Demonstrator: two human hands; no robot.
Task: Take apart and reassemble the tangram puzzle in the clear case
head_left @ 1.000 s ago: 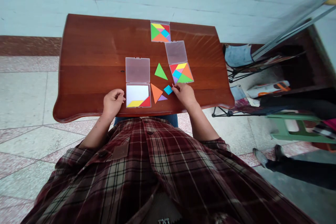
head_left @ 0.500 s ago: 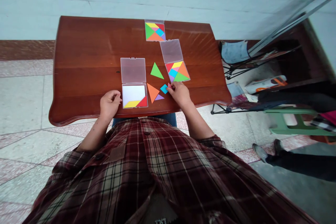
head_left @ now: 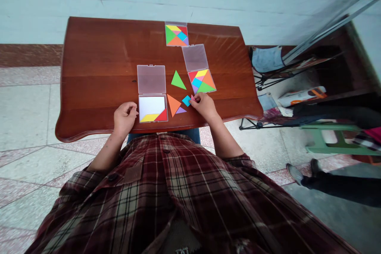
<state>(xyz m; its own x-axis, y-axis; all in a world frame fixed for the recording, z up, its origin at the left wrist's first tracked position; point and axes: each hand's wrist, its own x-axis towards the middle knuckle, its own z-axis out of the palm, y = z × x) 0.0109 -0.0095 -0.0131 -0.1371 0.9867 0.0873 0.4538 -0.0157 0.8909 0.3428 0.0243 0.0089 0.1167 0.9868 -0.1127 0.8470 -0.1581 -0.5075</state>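
Note:
My right hand pinches a small pink tangram triangle, partly hidden by the fingers. Beside it lies a blue square. To the left are an orange triangle and a purple triangle, with a green triangle farther back. An open clear case holds a yellow parallelogram and a red triangle along its near side, over a white base. Just left of this case, my left hand rests with curled fingers and nothing visible in them.
A second open case with a filled tangram lies beyond my right hand. Another filled case sits at the wooden table's back edge. At the right are a green stool, a folding chair and another person's legs.
The view shifts very slightly. Both hands and all the pieces otherwise stay where they were.

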